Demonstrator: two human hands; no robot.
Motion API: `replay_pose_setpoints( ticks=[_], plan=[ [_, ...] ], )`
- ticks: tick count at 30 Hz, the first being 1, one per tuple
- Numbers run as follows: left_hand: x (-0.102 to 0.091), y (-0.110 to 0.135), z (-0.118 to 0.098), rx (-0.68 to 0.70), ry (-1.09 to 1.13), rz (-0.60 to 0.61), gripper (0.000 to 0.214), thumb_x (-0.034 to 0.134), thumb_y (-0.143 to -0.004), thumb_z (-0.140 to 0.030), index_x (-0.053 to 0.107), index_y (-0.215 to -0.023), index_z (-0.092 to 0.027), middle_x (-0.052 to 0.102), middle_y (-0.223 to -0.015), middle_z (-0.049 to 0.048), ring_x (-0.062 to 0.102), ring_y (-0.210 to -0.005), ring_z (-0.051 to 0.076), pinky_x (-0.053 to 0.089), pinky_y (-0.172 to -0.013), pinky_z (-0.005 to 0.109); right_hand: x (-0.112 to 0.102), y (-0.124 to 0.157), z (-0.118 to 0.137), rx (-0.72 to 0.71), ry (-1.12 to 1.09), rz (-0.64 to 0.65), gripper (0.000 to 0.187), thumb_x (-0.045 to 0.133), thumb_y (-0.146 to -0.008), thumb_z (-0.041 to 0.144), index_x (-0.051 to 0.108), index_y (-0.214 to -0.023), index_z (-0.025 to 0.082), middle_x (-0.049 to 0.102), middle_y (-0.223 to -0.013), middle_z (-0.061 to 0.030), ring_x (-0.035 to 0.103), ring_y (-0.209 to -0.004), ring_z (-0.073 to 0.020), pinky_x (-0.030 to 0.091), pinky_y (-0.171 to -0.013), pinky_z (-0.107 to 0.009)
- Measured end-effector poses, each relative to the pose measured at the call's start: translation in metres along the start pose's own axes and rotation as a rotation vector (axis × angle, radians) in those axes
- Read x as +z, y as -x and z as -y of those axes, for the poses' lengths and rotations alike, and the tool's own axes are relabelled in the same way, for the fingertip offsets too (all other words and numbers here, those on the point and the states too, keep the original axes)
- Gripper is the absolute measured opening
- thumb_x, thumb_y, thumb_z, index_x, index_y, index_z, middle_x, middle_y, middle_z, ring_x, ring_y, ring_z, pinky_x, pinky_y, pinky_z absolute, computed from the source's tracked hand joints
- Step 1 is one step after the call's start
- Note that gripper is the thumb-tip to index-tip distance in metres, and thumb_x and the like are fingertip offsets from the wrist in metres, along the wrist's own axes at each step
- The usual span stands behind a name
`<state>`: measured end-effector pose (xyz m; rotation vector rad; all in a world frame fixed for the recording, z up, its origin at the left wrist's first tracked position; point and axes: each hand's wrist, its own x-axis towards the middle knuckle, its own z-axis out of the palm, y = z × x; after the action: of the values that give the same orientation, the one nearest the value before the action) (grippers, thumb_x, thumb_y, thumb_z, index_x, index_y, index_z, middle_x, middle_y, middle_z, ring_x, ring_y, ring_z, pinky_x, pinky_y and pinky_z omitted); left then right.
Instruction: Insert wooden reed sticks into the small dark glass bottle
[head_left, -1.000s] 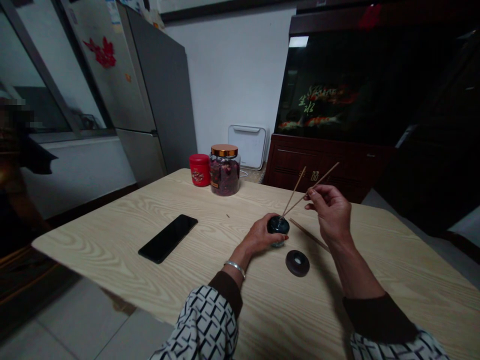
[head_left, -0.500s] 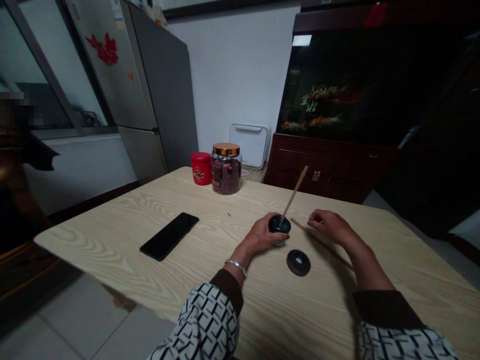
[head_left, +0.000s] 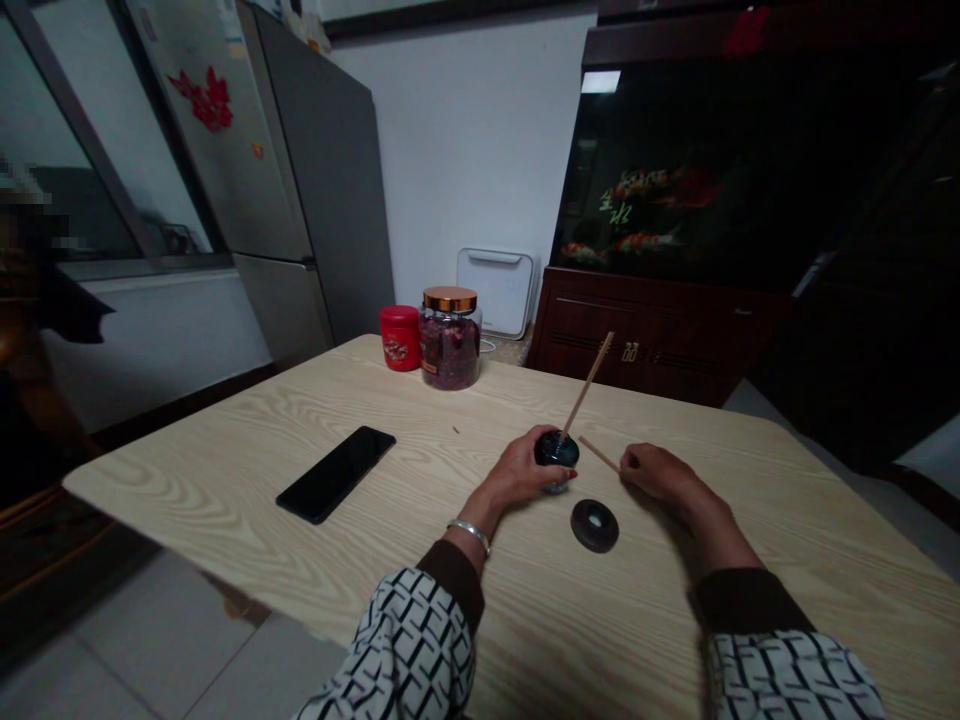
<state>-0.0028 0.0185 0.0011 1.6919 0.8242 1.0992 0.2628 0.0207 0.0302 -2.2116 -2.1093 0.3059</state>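
Nearest, on the table (head_left: 525, 625), a dark cap (head_left: 593, 536) lies flat, well in from the far edge. Just beyond it, the right hand (head_left: 660, 473) rests low on the side toward the right edge, fingers curled nearly closed at one end of a loose stick (head_left: 599, 453); whether they grip it cannot be told, nor whether more than one stick lies there.

The left hand (head_left: 525, 466), half curled, clasps a small dark bottle (head_left: 556, 450) upright, inward from the far edge. From its mouth a bunch of thin sticks (head_left: 587, 388) leans toward the far right corner.

Compare one second ago: the right hand then held a raised stick at the bottle's mouth, apart from the others. It has since let go and come down to the table. The standing sticks now form one close bunch, suggesting that stick was left among them. The left hand's hold is unchanged.

Farther off, a phone (head_left: 336, 475) lies toward the left corner; a jar (head_left: 450, 347) and a red tub (head_left: 400, 338) stand by the far edge.
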Motion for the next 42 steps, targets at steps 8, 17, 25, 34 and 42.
replay_pose_setpoints(
  ticks=[8,17,25,34,42],
  plan=[
    [0.0,0.0,-0.001,-0.012,-0.004,0.003,0.066,0.085,-0.065,-0.032,0.06,-0.124,-0.018,0.067,-0.108,0.0087,0.062,-0.102,0.024,0.05,-0.095,0.039,0.005,-0.003,0.0,-0.019,-0.071,-0.026,0.008,0.065,-0.073,0.021,0.069,-0.08,0.02,0.073,-0.088,-0.0068,0.064,-0.082,-0.0185,0.04,-0.067,-0.025],
    [-0.001,0.0,0.0,-0.005,0.001,0.006,0.068,0.086,-0.064,-0.033,0.06,-0.125,-0.018,0.066,-0.108,0.0094,0.062,-0.102,0.025,0.05,-0.094,0.039,-0.032,0.008,-0.005,-0.135,-0.235,-0.081,0.011,0.066,-0.074,0.028,0.067,-0.067,0.019,0.068,-0.071,-0.004,0.06,-0.068,-0.0171,0.042,-0.062,-0.027],
    [0.0,0.0,0.001,-0.012,0.037,0.014,0.068,0.086,-0.064,-0.031,0.059,-0.126,-0.018,0.066,-0.107,0.0092,0.062,-0.102,0.024,0.049,-0.096,0.04,-0.105,0.058,0.044,-0.227,-1.328,-0.857,0.024,0.082,-0.066,0.037,0.068,-0.08,0.024,0.061,-0.071,0.0022,0.054,-0.059,-0.0116,0.039,-0.047,-0.022],
    [-0.001,0.001,-0.004,0.002,-0.015,0.014,0.067,0.086,-0.065,-0.032,0.06,-0.125,-0.018,0.067,-0.106,0.009,0.062,-0.101,0.024,0.05,-0.094,0.04,-0.082,0.045,0.083,-0.305,-1.395,-1.06,0.021,0.081,-0.071,0.03,0.067,-0.082,0.019,0.062,-0.068,0.0028,0.054,-0.056,-0.0086,0.04,-0.048,-0.02],
    [0.0,0.0,0.0,0.012,0.009,0.007,0.066,0.086,-0.064,-0.035,0.061,-0.123,-0.018,0.067,-0.107,0.0085,0.062,-0.101,0.023,0.05,-0.093,0.038,-0.062,0.038,0.096,-0.313,-1.217,-0.917,0.02,0.076,-0.077,0.034,0.066,-0.085,0.02,0.062,-0.072,0.0014,0.055,-0.061,-0.0113,0.041,-0.051,-0.024]
  ],
)
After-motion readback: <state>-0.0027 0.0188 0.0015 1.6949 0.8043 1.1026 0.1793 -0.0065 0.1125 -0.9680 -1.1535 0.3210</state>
